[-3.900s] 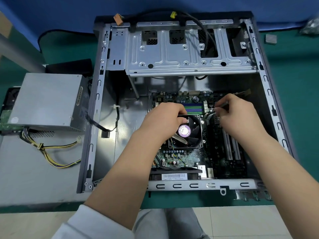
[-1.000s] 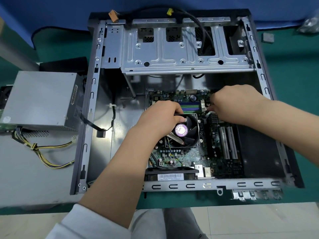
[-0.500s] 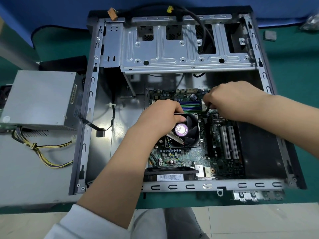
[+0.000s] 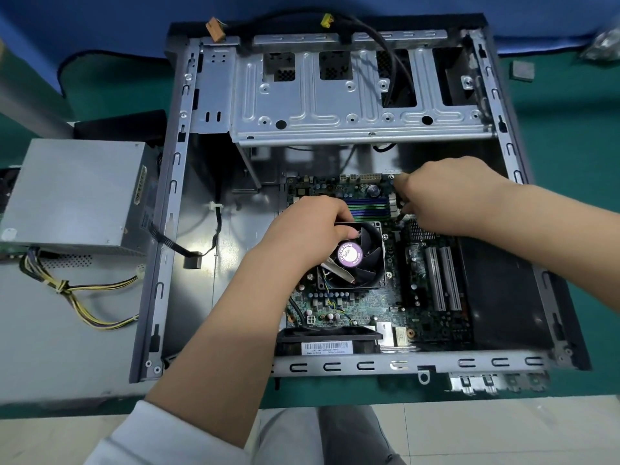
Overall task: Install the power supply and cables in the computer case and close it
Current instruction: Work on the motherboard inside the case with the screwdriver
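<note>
Head view. One open computer case point(image 4: 174, 229), motherboard point(image 4: 365, 307) inside. One grey box-shaped power supply point(image 4: 73, 193), outside beside the case's left wall, yellow-black cables point(image 4: 84, 297) trailing. Left hand point(image 4: 308, 229) curled on one CPU fan point(image 4: 365, 256). Right hand point(image 4: 449, 196) apparently pinching a dark cable point(image 4: 399, 218); fingertips hidden.
</note>
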